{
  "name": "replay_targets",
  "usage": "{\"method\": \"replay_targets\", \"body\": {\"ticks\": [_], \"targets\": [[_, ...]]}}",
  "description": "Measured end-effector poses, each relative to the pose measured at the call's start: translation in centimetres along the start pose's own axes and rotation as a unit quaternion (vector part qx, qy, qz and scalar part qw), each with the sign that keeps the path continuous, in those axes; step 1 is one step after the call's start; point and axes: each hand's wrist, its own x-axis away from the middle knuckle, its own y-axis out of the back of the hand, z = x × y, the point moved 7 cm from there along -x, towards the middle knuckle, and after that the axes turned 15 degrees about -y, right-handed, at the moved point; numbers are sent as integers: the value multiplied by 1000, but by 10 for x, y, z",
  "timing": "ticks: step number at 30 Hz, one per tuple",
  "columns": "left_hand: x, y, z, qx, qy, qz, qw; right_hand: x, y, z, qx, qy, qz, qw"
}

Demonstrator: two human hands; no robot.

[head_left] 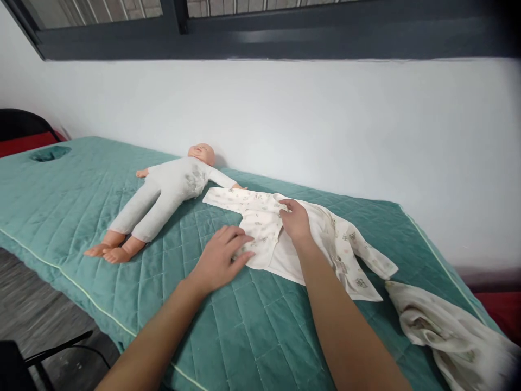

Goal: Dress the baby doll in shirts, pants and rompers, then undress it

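Observation:
A white baby shirt point(262, 233) with small prints lies spread on the bed, its front parted and one sleeve stretched to each side. My right hand point(295, 217) pinches the edge of its front panel near the neckline. At the shirt's left side edge is my left hand point(222, 255), fingers apart and thumb spread, holding nothing. Whether its fingertips press on the cloth is hard to tell. A baby doll point(175, 184) in a white bodysuit lies on its back to the left, one hand touching or nearly touching the shirt's left sleeve.
The bed has a green quilted cover point(252, 326) and a face hole point(51, 153) at far left. A crumpled pale cloth point(451, 326) lies at the right. Behind runs a white wall point(325, 125) beneath a dark window frame point(285, 41). A dark object point(12, 364) stands at lower left.

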Motion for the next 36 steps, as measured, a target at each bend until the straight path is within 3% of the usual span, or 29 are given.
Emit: {"method": "replay_targets", "body": {"ticks": [3, 13, 20, 26, 28, 30, 33, 35, 36], "targets": [[11, -5, -19, 9, -23, 47, 999, -1, 4, 1, 21, 9, -26, 999], [2, -14, -16, -83, 3, 66, 994, -3, 5, -2, 98, 4, -24, 995], [-4, -18, -36, -18, -47, 104, 993, -2, 13, -1, 136, 1, -39, 990], [-5, -24, -30, -8, -32, 104, 994, -2, 13, 1, 92, -34, -7, 995], [-4, -22, -23, 37, -3, 67, 997, 0, 9, 9, 61, -31, 15, 998], [3, -13, -6, 119, 93, -25, 988, 6, -1, 25, -6, -8, 65, 998], [35, 6, 26, 190, 282, -242, 909, 24, -20, 50, -163, 46, 201, 965], [59, 18, 35, 161, 349, -354, 852, 34, -29, 54, -218, 46, 263, 939], [67, 22, 36, 135, 366, -383, 837, 36, -32, 51, -214, 32, 267, 939]]}}
